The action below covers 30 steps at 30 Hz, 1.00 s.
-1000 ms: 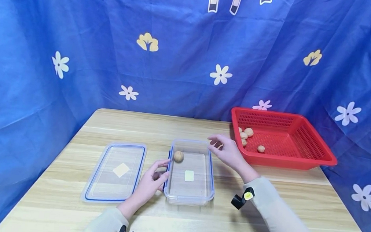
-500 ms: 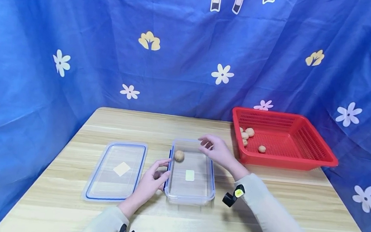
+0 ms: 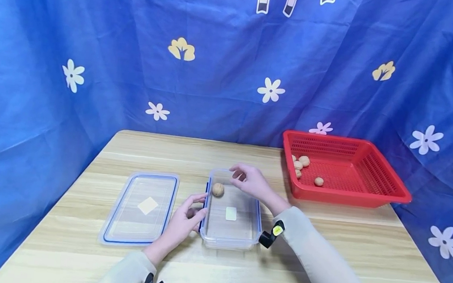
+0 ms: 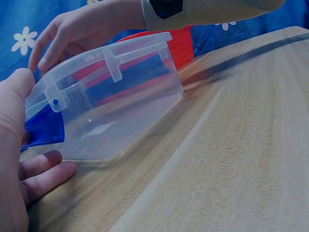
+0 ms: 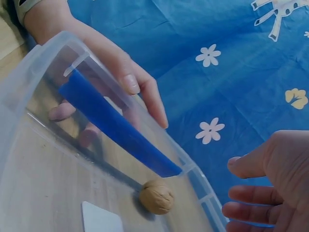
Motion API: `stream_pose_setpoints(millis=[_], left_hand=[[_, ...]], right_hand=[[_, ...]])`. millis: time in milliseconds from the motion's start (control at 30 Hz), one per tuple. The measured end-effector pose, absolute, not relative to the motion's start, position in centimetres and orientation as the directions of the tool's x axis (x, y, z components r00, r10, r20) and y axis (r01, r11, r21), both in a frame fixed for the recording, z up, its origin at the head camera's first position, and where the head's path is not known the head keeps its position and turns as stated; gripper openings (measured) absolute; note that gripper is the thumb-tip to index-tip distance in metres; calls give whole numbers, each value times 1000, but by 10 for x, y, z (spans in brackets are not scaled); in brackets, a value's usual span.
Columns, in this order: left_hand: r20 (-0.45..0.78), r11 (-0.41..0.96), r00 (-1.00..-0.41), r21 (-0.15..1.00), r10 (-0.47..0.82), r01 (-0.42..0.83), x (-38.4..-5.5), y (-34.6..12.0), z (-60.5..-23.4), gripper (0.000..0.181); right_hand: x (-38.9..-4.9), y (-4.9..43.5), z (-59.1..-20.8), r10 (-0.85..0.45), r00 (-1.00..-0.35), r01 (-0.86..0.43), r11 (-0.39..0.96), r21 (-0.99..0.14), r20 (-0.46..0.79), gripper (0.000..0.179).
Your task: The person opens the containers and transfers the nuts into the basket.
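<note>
A clear plastic food box (image 3: 230, 241) with blue side latches stands on the table, a single walnut (image 3: 218, 190) inside near its left wall. Against that left side rests my left hand (image 3: 185, 216), thumb and fingers spread along the rim and the blue latch (image 4: 46, 128). Two of its fingertips lie low by the tabletop in the left wrist view. Over the box's far end hovers my right hand (image 3: 252, 180), fingers loosely bent. The right wrist view shows a gap between its thumb and fingers (image 5: 253, 210), with nothing seen in it.
A clear lid with a blue seal (image 3: 138, 223) lies flat left of the box. At the back right, a red plastic basket (image 3: 351, 197) holds several walnuts (image 3: 304, 161), mostly along its left side. Patterned blue cloth (image 3: 227, 38) hangs behind the wooden table (image 3: 214, 275).
My right hand has moved left from the box's right edge to over its far end. My left hand stays at the box's left side, and the walnut inside has not shifted.
</note>
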<state>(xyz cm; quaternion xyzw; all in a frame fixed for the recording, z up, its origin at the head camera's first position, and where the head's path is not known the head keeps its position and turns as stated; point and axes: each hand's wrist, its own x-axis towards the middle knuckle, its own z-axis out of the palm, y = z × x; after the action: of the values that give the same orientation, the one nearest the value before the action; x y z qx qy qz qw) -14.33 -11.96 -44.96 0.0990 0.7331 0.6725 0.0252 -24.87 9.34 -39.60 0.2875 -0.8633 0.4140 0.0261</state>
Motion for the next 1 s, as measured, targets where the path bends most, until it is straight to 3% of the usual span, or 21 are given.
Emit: stream_pose_setpoints(millis=[600,1000], left_hand=[[107,64,-975,991,193,121,-145,-119,-450,43],[94,58,-977,993,192,107,-145,-118,-449,44]], right_hand=[[-261,74,-415,-530,-836,-481,586,-652,141,30],[-266,64,-420,-503,-864,-389,679,-623,-10,35]])
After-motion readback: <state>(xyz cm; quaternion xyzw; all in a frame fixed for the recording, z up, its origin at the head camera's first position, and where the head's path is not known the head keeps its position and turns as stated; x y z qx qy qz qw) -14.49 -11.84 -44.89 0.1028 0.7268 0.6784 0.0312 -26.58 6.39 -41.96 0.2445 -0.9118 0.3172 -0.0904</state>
